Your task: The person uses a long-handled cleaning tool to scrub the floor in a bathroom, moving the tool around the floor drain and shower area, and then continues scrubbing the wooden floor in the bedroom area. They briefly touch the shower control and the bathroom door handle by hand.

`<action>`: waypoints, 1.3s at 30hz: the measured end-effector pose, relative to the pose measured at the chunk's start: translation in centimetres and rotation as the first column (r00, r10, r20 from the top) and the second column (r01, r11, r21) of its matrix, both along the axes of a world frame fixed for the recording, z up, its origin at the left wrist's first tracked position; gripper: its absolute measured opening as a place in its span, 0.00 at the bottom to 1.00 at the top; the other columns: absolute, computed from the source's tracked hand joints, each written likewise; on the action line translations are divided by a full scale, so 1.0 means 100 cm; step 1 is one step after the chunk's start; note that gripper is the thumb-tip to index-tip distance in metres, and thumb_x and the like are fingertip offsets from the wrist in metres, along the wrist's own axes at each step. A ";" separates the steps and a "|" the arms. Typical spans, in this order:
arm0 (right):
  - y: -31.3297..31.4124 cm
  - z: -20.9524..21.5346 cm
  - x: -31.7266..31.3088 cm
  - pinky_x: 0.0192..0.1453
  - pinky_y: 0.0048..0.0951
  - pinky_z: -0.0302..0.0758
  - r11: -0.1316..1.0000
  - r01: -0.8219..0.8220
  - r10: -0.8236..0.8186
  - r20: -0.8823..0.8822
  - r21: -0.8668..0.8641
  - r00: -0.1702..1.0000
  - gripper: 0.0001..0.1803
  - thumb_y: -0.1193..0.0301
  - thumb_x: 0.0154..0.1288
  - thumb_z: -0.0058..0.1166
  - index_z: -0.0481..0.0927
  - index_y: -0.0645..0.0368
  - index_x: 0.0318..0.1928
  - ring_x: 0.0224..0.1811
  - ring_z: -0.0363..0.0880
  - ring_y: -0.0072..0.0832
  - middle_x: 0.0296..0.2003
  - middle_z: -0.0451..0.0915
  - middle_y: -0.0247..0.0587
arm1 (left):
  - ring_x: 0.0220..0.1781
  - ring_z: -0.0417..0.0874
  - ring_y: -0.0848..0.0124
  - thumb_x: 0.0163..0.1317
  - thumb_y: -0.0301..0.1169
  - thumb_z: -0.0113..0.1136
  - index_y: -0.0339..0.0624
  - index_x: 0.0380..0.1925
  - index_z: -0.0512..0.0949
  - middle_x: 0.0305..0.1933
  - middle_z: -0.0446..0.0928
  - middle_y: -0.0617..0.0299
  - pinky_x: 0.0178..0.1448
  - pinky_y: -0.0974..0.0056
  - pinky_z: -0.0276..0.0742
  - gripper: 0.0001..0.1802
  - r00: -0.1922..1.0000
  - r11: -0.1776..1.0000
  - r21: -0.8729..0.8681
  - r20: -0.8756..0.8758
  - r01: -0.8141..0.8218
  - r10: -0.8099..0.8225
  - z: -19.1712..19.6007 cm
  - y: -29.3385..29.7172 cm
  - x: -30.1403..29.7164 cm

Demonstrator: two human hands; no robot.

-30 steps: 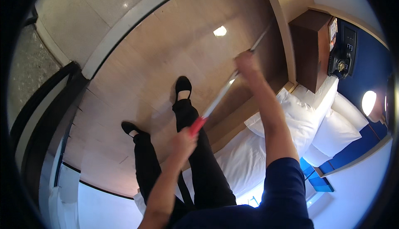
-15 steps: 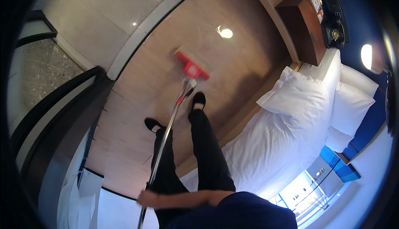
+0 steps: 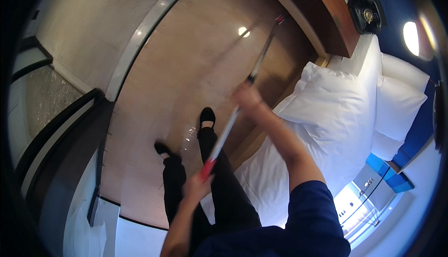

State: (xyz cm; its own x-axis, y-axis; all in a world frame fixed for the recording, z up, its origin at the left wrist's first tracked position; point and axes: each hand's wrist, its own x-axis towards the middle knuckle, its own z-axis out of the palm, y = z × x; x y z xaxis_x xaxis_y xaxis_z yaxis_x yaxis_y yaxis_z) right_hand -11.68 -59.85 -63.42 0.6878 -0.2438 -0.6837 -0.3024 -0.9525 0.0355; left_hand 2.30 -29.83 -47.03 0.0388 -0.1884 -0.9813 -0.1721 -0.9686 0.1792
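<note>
A long-handled mop slants across the view, its silvery pole (image 3: 227, 133) running away to the upper right. My left hand (image 3: 197, 188) is closed round the lower pole, just below a red section (image 3: 208, 168). Higher up, my right hand (image 3: 247, 98) grips the pole beneath a black collar (image 3: 251, 78); motion blurs it slightly. A small red part (image 3: 280, 19) shows at the pole's far end, by the base of the wooden cabinet (image 3: 322, 12). The wide mop head cannot be made out clearly there. Beneath lies the wood-look floor (image 3: 186, 65).
To the right is a bed with white bedding (image 3: 322, 103) on a low base. A black telephone (image 3: 366, 14) sits beside the cabinet. Black-framed glass (image 3: 60, 126) and a raised sill (image 3: 135, 42) border the floor on the left. My black shoes (image 3: 207, 115) stand on the floor.
The mop's far end has swung up and right, from mid-floor toward the cabinet. Two hands now hold the pole; earlier only one showed on it. The view has shifted slightly.
</note>
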 end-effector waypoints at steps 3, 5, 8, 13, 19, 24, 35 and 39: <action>-0.087 -0.001 -0.070 0.62 0.41 0.63 0.965 0.068 -0.096 -0.097 -0.255 0.991 0.08 0.69 0.55 0.54 0.83 0.49 0.36 0.53 0.73 0.30 0.42 0.79 0.32 | 0.43 0.83 0.48 0.61 0.46 0.59 0.40 0.43 0.76 0.37 0.81 0.45 0.45 0.50 0.77 0.20 0.994 0.957 -0.281 -0.055 0.072 -0.090 -0.039 -0.084 -0.075; -0.070 0.001 -0.091 0.68 0.43 0.57 0.940 0.184 -0.208 -0.055 -0.287 0.977 0.09 0.67 0.57 0.53 0.84 0.48 0.38 0.59 0.69 0.29 0.46 0.78 0.32 | 0.43 0.83 0.48 0.60 0.45 0.60 0.41 0.42 0.76 0.37 0.81 0.44 0.45 0.49 0.77 0.20 0.987 0.947 -0.294 -0.053 0.133 -0.155 -0.031 -0.082 -0.077; 0.003 0.000 -0.095 0.71 0.47 0.54 0.945 0.249 -0.285 -0.165 -0.210 0.944 0.12 0.68 0.59 0.51 0.84 0.50 0.42 0.62 0.67 0.30 0.48 0.77 0.33 | 0.42 0.83 0.48 0.60 0.44 0.61 0.41 0.43 0.77 0.36 0.81 0.44 0.46 0.51 0.78 0.19 0.979 0.960 -0.236 -0.093 0.154 -0.180 -0.028 -0.012 -0.041; 0.251 0.037 0.024 0.62 0.48 0.65 0.894 0.365 -0.428 0.258 0.259 0.866 0.09 0.71 0.46 0.56 0.82 0.55 0.32 0.49 0.74 0.42 0.37 0.78 0.45 | 0.41 0.82 0.47 0.56 0.49 0.62 0.44 0.38 0.79 0.36 0.81 0.46 0.43 0.50 0.76 0.21 0.954 0.948 -0.116 0.095 0.295 -0.285 0.043 0.192 0.114; 0.684 0.181 0.208 0.42 0.40 0.73 0.533 -0.085 -0.525 0.408 0.842 0.747 0.05 0.68 0.56 0.51 0.77 0.53 0.33 0.36 0.78 0.35 0.29 0.76 0.39 | 0.34 0.83 0.49 0.53 0.51 0.65 0.41 0.31 0.81 0.29 0.81 0.48 0.41 0.49 0.77 0.22 0.745 0.614 0.570 0.004 0.547 -0.667 0.280 0.597 0.241; 0.758 0.290 0.270 0.40 0.41 0.73 0.350 -0.400 -0.252 0.497 0.847 0.830 0.07 0.67 0.52 0.58 0.79 0.55 0.30 0.34 0.81 0.36 0.28 0.81 0.37 | 0.35 0.83 0.48 0.53 0.50 0.65 0.41 0.34 0.81 0.30 0.81 0.48 0.42 0.49 0.77 0.22 0.731 0.492 0.745 0.008 0.450 -0.682 0.406 0.690 0.239; 0.323 0.151 0.068 0.48 0.36 0.77 0.962 0.149 -0.129 -0.101 0.230 0.986 0.08 0.71 0.50 0.59 0.85 0.47 0.33 0.40 0.82 0.34 0.31 0.82 0.37 | 0.39 0.83 0.52 0.58 0.44 0.63 0.39 0.42 0.77 0.37 0.80 0.47 0.44 0.53 0.77 0.21 0.978 0.956 -0.256 0.183 0.143 -0.097 0.154 0.335 0.074; 0.275 0.104 -0.054 0.67 0.44 0.59 0.940 0.331 -0.338 -0.099 -0.080 0.936 0.11 0.67 0.61 0.52 0.85 0.50 0.41 0.55 0.75 0.33 0.45 0.82 0.39 | 0.37 0.84 0.52 0.60 0.41 0.63 0.38 0.42 0.72 0.33 0.81 0.46 0.41 0.52 0.80 0.19 0.915 0.870 -0.285 0.095 0.402 -0.391 0.126 0.247 -0.021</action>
